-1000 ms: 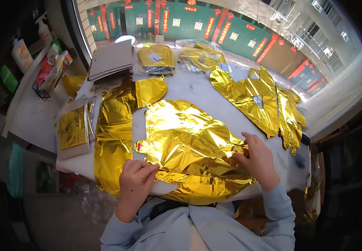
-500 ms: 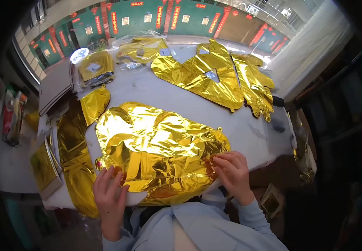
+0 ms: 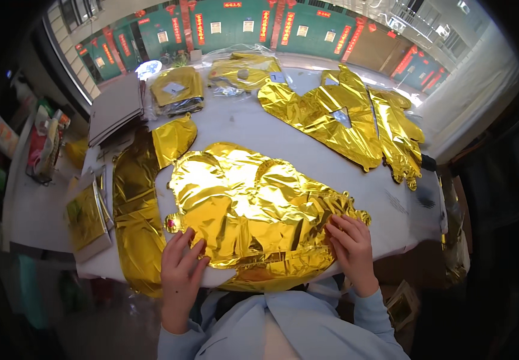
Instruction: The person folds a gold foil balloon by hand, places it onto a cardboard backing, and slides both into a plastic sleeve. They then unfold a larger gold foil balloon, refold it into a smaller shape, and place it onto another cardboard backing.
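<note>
At six o'clock on the table, gold foil is lying; the left hand is touching its eight o'clock edge, fingers loosely spread, the right hand its four, pinching or not I cannot tell

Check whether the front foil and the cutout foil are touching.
Apart: the head view shows a strip of white table between the front foil and the cutout foil.

White table is carrying: gold sheet lying along near edge, gold strip near left edge, grey boards at far-left corner, bagged packs lining far edge, gold pieces toward far-right corner.
</note>
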Demonstrator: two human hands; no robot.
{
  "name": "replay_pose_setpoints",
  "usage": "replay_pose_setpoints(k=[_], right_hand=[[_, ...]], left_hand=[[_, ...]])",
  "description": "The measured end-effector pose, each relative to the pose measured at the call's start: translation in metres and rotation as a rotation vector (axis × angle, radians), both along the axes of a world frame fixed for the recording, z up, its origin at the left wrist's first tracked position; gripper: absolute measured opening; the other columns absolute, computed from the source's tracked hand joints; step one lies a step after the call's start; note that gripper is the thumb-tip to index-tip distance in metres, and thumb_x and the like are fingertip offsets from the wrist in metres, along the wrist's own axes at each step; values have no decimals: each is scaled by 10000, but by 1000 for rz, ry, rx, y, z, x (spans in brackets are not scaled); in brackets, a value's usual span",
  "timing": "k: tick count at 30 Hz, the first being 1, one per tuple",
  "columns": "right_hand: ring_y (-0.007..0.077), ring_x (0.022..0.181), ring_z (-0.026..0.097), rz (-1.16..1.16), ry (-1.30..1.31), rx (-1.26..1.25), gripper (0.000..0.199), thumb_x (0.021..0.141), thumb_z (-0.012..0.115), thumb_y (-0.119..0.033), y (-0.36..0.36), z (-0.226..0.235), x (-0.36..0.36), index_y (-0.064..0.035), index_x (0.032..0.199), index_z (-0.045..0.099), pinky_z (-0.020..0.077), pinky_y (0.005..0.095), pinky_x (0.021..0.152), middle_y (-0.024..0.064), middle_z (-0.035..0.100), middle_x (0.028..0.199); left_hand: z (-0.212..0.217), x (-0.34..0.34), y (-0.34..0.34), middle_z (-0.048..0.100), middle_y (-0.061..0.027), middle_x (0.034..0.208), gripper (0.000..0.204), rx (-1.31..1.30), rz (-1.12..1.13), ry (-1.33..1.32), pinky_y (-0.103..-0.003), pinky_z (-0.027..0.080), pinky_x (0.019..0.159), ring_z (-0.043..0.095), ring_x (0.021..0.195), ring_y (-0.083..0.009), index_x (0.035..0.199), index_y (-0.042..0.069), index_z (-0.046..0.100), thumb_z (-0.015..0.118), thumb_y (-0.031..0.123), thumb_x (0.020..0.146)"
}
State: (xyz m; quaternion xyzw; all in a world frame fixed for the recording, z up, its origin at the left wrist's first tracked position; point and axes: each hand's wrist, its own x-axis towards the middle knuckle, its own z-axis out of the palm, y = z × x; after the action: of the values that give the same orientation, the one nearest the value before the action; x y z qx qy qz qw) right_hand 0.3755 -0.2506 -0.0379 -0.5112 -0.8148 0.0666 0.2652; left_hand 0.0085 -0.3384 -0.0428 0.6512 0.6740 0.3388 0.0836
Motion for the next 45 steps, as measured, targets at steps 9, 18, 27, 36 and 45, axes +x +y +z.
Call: replay_pose_setpoints(k=[9,18,27,36,45], right_hand=[[355,1307,612,16,-8,-25,321,922,704,-52,4,2,-3,-60,1238,761,414,506,1167,108,710,1353],[351,1279,614,213,-110,-194,405,899,773,-142,4,64,-12,-69,1296,731,447,481,1126,113,685,1384],[353,961,699,761,-287,-265,291,925,748,-222,106,103,-138,-71,1174,753,559,462,861,142,736,1016],[289,1109,653,858,-133,40,264,866,780,-166,115,31,-216,-124,1126,771,548,415,931,68,708,1169],[341,1286,584,897,-211,-94,486,815,858,-231,100,23,-192,-133,1270,718,485,469,1058,126,611,1418]], left_hand=[[-1,-3,2,684,-128,1383,381,-6,-31,3,-465,479,1112,584,1324,-377,1222,45,769,819,69,845],[1,-4,2,670,-129,1419,382,-25,-45,-14,-459,482,1107,585,1335,-379,1247,28,750,808,89,875],[-5,-6,0,645,-151,1448,399,0,-54,2,-456,476,1106,571,1356,-371,1296,19,720,780,96,909],[7,-13,-11,661,-146,1337,400,78,-35,26,-459,490,1054,593,1286,-366,1263,40,710,795,115,879],[10,-6,-14,588,-111,1235,504,24,64,-6,-476,413,1046,556,1193,-342,1214,86,663,883,211,778]])
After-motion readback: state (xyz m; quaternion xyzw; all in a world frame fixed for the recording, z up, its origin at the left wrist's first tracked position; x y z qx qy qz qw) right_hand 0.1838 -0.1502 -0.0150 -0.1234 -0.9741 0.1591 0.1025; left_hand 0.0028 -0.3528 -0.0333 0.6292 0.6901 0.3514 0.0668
